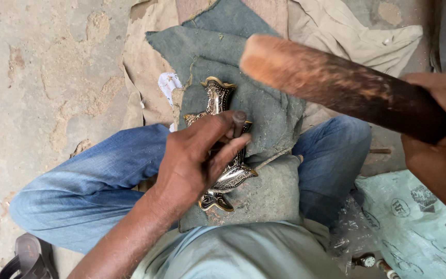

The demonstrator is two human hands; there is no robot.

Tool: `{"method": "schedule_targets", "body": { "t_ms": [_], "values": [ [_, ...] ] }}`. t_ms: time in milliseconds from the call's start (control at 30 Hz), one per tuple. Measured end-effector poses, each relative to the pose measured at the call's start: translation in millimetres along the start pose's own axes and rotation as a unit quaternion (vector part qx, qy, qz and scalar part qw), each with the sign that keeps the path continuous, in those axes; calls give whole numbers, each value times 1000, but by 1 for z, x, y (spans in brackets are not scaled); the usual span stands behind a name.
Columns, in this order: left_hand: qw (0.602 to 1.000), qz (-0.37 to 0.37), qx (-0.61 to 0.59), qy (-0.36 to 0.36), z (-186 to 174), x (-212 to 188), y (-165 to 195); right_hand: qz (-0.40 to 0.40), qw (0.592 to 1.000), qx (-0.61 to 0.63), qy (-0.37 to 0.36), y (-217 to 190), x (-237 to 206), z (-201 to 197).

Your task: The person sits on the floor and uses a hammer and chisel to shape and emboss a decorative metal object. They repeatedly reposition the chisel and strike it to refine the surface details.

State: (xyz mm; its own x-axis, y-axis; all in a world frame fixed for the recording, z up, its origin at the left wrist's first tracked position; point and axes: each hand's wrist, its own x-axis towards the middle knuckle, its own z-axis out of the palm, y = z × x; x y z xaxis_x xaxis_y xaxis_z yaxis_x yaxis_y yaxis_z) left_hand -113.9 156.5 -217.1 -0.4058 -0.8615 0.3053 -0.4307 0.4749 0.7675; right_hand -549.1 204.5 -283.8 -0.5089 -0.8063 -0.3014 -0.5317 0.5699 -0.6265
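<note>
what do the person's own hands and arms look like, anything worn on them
Both are bare. The left hand wears no glove, ring or watch, and its forearm shows no sleeve down to the frame's lower edge. The right hand is also ungloved, with no ring visible; only part of it and its wrist is in view, so any sleeve further up cannot be seen.

The person wears blue jeans (83,191) and a pale grey-green shirt (243,253), forearms bare.
</note>
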Motion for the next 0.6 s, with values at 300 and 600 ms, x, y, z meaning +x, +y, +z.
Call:
{"method": "schedule_targets", "body": {
  "t_ms": [300,600],
  "values": [
    [996,-74,-57,5,-10,1,-3,-112,983,-128,-68,-60,-10,15],
    [997,-58,-58,3,-46,5,-9,-180,932,-289,-123,-119,-22,55]
  ]
}}
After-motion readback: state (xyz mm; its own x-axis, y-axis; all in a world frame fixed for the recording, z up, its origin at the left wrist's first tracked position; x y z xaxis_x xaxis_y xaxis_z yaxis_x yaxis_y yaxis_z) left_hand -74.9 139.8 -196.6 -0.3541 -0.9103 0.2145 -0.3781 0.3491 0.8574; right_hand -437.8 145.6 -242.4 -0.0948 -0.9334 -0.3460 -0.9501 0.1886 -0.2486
